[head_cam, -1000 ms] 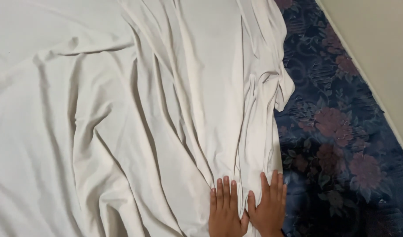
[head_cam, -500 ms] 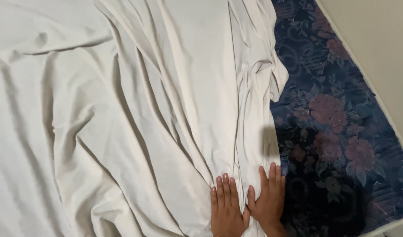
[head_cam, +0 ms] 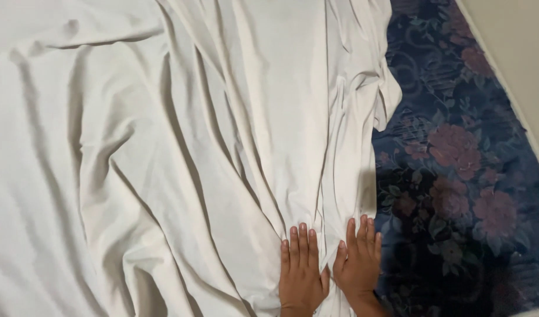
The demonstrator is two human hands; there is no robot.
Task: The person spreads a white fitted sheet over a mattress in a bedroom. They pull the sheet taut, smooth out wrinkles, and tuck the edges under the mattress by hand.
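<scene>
From the head view I see my left hand [head_cam: 300, 267] lying flat, palm down, fingers straight and close together, pressed on the white sheet [head_cam: 181, 158]; it grips nothing; my right hand [head_cam: 358, 264] lies just beside it, also flat and open, fingers slightly spread, its thumb nearly touching the left thumb, with a narrow ridge of gathered cloth between the two; the right hand rests at the sheet's right edge, its outer fingers close to the dark mattress [head_cam: 457, 176]; the sheet covers most of the frame, from the left edge to right of centre, rumpled, with long folds running from the top down toward my hands; its right border hangs in a loose flap partway up; the mattress beside it is dark blue with a floral pattern in dull pink; beyond it, at the upper right, a pale wall [head_cam: 516, 41] runs along the mattress.
</scene>
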